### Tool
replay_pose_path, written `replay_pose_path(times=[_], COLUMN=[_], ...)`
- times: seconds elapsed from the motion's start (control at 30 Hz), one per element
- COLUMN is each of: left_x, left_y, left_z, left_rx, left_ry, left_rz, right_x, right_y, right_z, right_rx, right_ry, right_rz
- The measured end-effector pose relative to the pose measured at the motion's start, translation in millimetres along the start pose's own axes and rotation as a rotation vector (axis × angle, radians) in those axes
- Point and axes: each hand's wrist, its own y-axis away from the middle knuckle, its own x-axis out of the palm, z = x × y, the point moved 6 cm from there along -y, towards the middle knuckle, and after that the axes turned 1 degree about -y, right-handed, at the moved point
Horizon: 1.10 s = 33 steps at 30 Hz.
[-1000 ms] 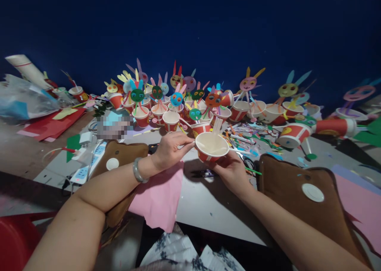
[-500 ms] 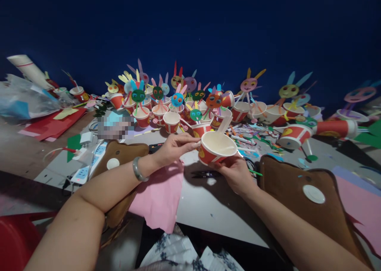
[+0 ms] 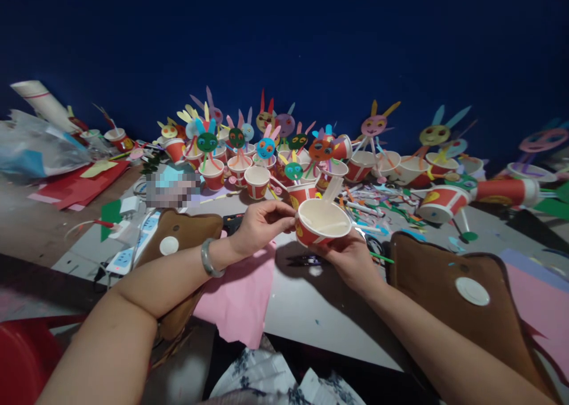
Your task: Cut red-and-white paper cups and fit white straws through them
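Observation:
A red and white paper cup [image 3: 323, 220] is tilted toward me, with a pale translucent strip [image 3: 331, 190] standing up from its inside. My right hand [image 3: 349, 257] is wrapped round the cup's underside and right side. At the cup's left rim is my left hand [image 3: 262, 228], thumb and forefinger pressed together; what lies between the fingertips is too small to make out. Below the cup, dark-handled scissors [image 3: 304, 261] lie on the grey-white table [image 3: 320, 322]. Pink paper [image 3: 242, 292] lies under my left wrist.
Many cups with colourful rabbit-eared paper faces [image 3: 265, 149] stand along the back. Brown pouches [image 3: 462, 298] lie on both sides. A power strip [image 3: 133, 245] is at the left, paper scraps [image 3: 373, 203] behind my right hand, red paper [image 3: 84, 182] at the far left.
The cup and my right hand have shifted slightly left and down. My left hand's fingers have curled a little more at the rim.

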Motion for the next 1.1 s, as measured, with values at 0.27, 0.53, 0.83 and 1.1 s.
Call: replay_pose_path(times=[0.27, 0.53, 0.83, 1.1], left_x=[-0.3, 3.1, -3.7, -10.5], left_y=[5, 8, 1, -1], left_z=[-3, -10, 26, 31], left_rx=[0.096, 0.125, -0.31, -0.297], left_ry=[-0.161, -0.249, 0.006, -0.205], left_rz=[-0.017, -0.025, -0.056, -0.006], right_x=[-6, -7, -8, -7], right_y=[2, 2, 10, 11], right_z=[-6, -4, 34, 34], right_rx=[-0.073, -0.184, -0.63, -0.671], right_ry=[0.139, 0.193, 0.688, 0.772], right_rz=[-0.026, -0.044, -0.074, -0.047])
